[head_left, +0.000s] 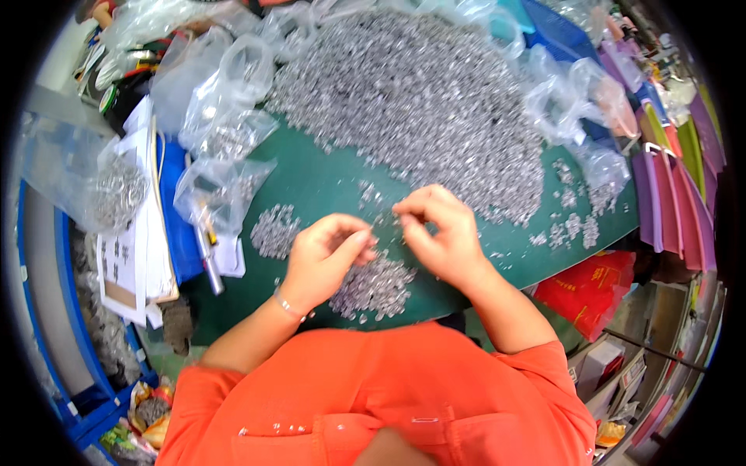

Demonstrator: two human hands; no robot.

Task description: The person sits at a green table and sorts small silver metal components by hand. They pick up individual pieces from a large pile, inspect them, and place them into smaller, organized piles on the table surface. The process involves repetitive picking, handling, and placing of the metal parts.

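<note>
My left hand [322, 256] is curled above a small pile of clear, shiny bead-like pieces [377, 289] at the table's near edge. Its thumb lies close to the fingers, and whatever they hold is too small to tell. Just to the right, my right hand [444, 237] has thumb and forefinger drawn together in a pinch; any piece between them is hard to make out. A few loose pieces [371, 194] lie on the green tabletop [318, 171] beyond my hands. Another small pile [275, 231] sits left of my left hand.
A large heap of the same pieces [420, 93] covers the far side. Small clusters [573, 227] lie at the right. Clear plastic bags [221, 186] and a blue folder [177, 217] line the left. Purple and pink holders [672, 194] and a red bag [590, 291] are at the right.
</note>
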